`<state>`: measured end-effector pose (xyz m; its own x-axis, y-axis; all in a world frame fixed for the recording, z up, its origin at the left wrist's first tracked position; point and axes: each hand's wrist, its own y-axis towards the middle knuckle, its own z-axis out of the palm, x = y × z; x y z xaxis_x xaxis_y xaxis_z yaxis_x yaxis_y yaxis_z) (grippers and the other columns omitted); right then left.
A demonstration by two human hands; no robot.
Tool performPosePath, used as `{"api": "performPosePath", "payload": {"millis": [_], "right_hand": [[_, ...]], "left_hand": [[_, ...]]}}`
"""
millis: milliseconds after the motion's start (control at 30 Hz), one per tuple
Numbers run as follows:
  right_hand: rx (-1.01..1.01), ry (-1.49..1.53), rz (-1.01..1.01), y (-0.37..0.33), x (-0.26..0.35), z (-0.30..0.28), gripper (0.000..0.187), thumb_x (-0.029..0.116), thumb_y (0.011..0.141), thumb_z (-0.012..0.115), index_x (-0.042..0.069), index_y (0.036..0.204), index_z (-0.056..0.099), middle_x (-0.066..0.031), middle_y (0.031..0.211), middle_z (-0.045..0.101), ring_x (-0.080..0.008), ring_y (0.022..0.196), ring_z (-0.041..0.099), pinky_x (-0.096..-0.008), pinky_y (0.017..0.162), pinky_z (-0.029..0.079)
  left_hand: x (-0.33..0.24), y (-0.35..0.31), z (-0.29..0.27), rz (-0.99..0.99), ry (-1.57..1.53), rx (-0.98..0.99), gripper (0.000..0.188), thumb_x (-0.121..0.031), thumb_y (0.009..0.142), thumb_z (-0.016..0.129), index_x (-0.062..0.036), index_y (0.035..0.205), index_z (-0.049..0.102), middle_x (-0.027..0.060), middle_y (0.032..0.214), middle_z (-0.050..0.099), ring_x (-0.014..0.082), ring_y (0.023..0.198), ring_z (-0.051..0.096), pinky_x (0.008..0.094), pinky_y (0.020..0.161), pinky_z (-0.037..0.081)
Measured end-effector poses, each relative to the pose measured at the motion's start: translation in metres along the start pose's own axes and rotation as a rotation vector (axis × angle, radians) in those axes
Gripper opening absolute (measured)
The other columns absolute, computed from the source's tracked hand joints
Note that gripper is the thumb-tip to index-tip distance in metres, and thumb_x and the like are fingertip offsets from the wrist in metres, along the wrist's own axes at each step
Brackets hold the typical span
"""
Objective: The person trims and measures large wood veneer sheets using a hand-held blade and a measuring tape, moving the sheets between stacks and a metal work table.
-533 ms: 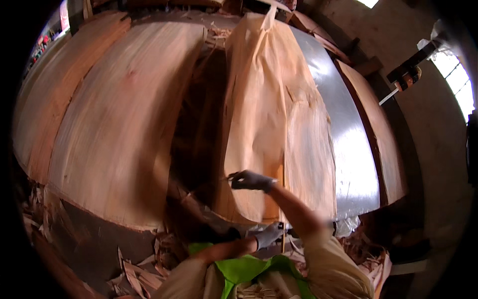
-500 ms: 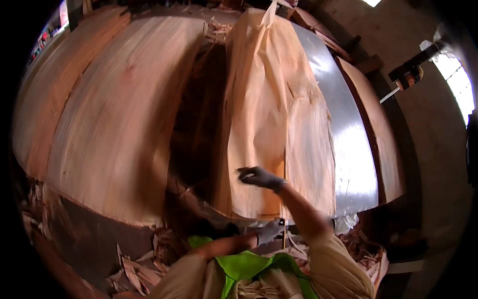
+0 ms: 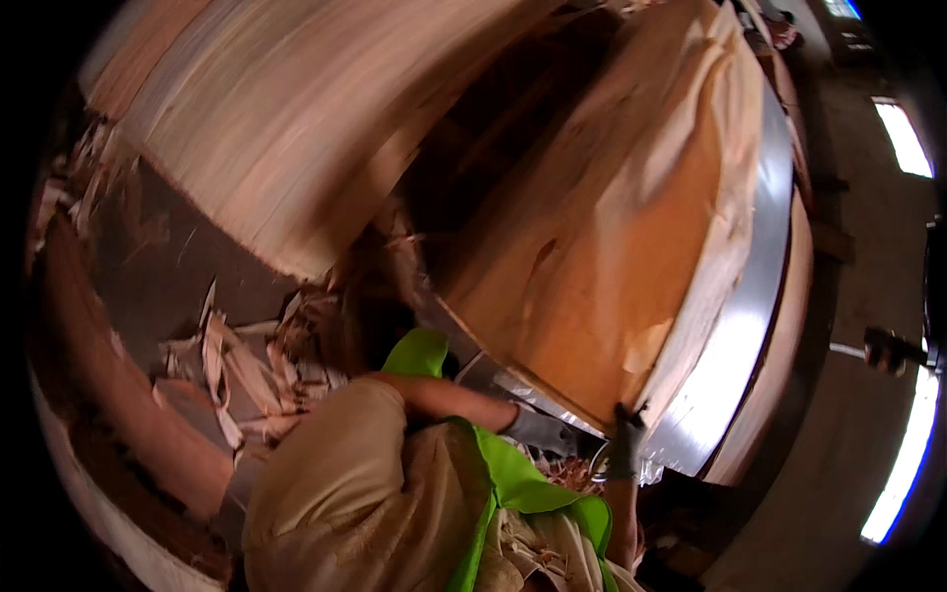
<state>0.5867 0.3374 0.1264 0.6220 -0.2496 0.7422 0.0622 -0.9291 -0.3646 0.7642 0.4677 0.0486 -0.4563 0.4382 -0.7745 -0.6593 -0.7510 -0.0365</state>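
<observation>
A thin wood veneer sheet (image 3: pixel 592 286) lies before me, creased and lifted along its right side. My right hand (image 3: pixel 623 449), in a dark grey glove, is closed on the near right corner of this sheet. Just left of it, my left hand (image 3: pixel 546 432) in a grey glove reaches across under the near edge. Its fingers are blurred and partly hidden, so their grip does not show. Beneath the veneer, on the right, a shiny metal surface (image 3: pixel 725 380) shows.
On the left lies another broad pile of veneer (image 3: pixel 296 128), with a dark gap between. Torn veneer scraps (image 3: pixel 242 370) litter the floor by my left side. Another wood sheet (image 3: pixel 769 385) borders the metal on the right. A bright green cloth (image 3: pixel 528 483) hangs at my front.
My view has swung right and downward. My right hand moved from above the sheet to its near corner and took hold. The veneer's right part has shifted and folded.
</observation>
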Motion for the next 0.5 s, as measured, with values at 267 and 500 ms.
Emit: {"api": "performPosePath", "payload": {"millis": [267, 500], "right_hand": [[-0.25, -0.37, -0.032, -0.02, 0.134, -0.116, 0.018, 0.022, 0.084, 0.067, 0.004, 0.086, 0.062, 0.0053, 0.067, 0.05, -0.0065, 0.059, 0.043, -0.0219, 0.055, 0.037], [-0.243, -0.359, -0.142, -0.059, 0.25, -0.203, 0.077, 0.028, 0.086, 0.061, -0.005, 0.14, 0.018, -0.0006, 0.076, 0.051, -0.0092, 0.05, 0.049, -0.0209, 0.044, 0.041]], "left_hand": [[0.07, -0.129, -0.073, -0.029, -1.028, -0.388, 0.037, -0.04, 0.095, 0.04, -0.0074, 0.092, 0.057, 0.0073, 0.088, 0.063, 0.0194, 0.073, 0.061, 0.0341, 0.062, 0.051], [0.076, -0.102, -0.061, 0.192, -1.015, -0.703, 0.048, -0.045, 0.096, 0.035, -0.0064, 0.08, 0.059, 0.0068, 0.068, 0.062, 0.0178, 0.056, 0.06, 0.0285, 0.053, 0.049]]}}
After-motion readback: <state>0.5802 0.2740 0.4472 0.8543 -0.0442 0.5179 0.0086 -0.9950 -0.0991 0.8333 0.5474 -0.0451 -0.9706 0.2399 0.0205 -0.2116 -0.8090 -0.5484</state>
